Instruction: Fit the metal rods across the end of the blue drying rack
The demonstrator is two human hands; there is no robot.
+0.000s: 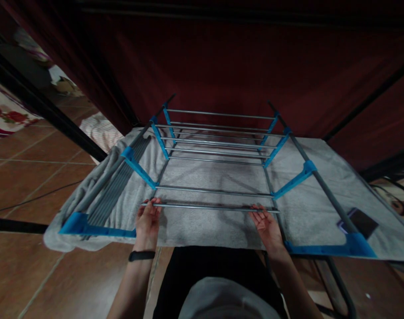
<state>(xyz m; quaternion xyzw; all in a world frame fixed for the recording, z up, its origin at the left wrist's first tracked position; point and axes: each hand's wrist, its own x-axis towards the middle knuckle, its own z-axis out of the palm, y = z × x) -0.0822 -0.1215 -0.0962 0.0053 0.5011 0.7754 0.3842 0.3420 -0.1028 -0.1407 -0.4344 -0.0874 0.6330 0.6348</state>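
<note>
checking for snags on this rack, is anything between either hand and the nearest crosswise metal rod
Nothing visible: the left hand holds the nearest rod near one end, and the right hand touches it near the other. The next rod lies beyond it, not in between.

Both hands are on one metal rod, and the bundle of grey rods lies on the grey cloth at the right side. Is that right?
No: the head view shows the bundle of grey rods on the grey cloth at the left side. The left hand and right hand are indeed on one metal rod.
</note>
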